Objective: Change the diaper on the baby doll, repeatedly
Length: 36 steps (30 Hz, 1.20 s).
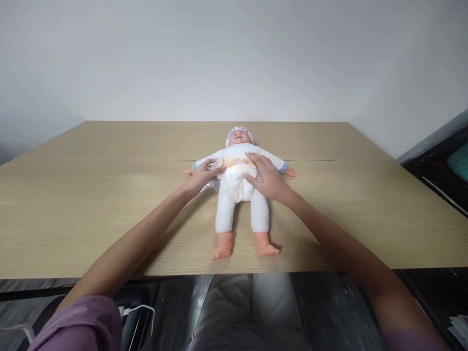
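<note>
A baby doll (239, 204) in a white suit and white cap lies on its back on the wooden table (91, 195), feet toward me. A white diaper (237, 176) with a yellow-orange print band sits around its waist. My left hand (202, 178) pinches the diaper's left side tab at the doll's hip. On the doll's other hip my right hand (266, 176) lies with fingers stretched flat, pressing the diaper's right side.
The table's near edge (109, 274) runs just past the doll's feet, with my lap below it. A white cable (141, 308) and dark objects lie on the floor at lower left. Dark furniture (442, 170) stands at the right. A plain wall rises behind.
</note>
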{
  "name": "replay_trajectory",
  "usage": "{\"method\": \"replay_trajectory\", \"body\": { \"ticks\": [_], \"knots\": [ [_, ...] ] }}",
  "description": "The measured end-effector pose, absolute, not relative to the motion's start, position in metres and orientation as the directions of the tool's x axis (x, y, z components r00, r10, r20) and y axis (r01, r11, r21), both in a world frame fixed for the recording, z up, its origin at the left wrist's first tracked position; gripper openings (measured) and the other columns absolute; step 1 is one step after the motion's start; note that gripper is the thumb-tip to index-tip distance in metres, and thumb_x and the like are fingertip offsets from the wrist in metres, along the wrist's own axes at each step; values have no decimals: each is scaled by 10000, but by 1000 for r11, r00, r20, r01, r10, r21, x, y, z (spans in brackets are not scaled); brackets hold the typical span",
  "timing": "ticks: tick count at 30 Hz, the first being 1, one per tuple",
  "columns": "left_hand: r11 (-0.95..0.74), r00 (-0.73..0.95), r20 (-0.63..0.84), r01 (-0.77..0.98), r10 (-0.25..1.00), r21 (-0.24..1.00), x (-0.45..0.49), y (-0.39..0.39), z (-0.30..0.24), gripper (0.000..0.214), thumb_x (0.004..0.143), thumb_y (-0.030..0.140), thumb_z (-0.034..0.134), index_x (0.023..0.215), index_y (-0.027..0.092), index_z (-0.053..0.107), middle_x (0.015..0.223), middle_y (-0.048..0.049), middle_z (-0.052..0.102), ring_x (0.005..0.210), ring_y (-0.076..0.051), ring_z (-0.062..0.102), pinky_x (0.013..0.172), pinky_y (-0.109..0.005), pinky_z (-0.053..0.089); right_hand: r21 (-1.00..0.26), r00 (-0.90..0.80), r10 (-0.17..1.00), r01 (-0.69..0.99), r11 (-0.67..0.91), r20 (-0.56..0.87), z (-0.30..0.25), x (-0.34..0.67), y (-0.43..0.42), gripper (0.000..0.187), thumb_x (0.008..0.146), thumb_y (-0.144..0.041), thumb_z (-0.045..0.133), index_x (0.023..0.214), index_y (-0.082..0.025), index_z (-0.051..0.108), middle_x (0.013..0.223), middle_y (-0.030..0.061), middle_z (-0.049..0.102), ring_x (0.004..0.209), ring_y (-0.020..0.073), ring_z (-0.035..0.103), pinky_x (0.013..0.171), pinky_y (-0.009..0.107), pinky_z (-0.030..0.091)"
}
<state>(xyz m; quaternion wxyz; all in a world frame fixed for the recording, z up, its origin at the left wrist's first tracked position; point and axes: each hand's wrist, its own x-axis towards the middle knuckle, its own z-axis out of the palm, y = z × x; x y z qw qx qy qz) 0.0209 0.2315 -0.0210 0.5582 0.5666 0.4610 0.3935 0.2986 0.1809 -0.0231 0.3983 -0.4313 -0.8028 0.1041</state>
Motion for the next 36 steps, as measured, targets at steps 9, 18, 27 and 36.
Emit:
{"method": "replay_trajectory", "body": {
  "ticks": [9, 18, 27, 36],
  "knots": [
    [45, 233, -37, -26, 972, 999, -5, 244, -49, 579, 803, 469, 929, 1280, 205, 735, 1010, -28, 750, 852, -146, 706, 878, -306, 592, -648, -326, 836, 529, 548, 442, -62, 315, 204, 895, 1092, -764, 544, 1832, -332, 290, 1912, 79, 258, 1781, 309, 216, 1465, 587, 164],
    [20, 246, -15, -16, 969, 1000, -8, 240, -46, 552, 784, 449, 969, 1221, 215, 726, 866, 15, 672, 763, -132, 638, 765, -293, 557, -656, -305, 831, 511, 555, 465, -65, 314, 201, 880, 1104, -742, 539, 1834, -323, 285, 1912, 80, 260, 1781, 311, 221, 1465, 603, 174],
    [-77, 100, 66, 116, 993, 990, -14, 239, -40, 312, 865, 369, 791, 1130, 224, 712, 1157, -63, 750, 960, -186, 689, 894, -342, 576, -570, -337, 816, 589, 572, 469, -72, 359, 177, 680, 1195, -603, 363, 1795, -284, 370, 1831, 122, 436, 1710, 298, 393, 1430, 592, 288],
    [-638, 436, 473, 424, 766, 643, 58, 226, 17, 331, 1105, 500, 577, 1237, 230, 713, 1351, -90, 742, 1286, -283, 629, 1143, -448, 489, -377, -62, 848, 877, 298, 526, -92, 386, 183, 343, 1054, -538, 631, 1048, -205, 716, 975, 141, 757, 1014, 384, 703, 1028, 612, 582]
  ]
}}
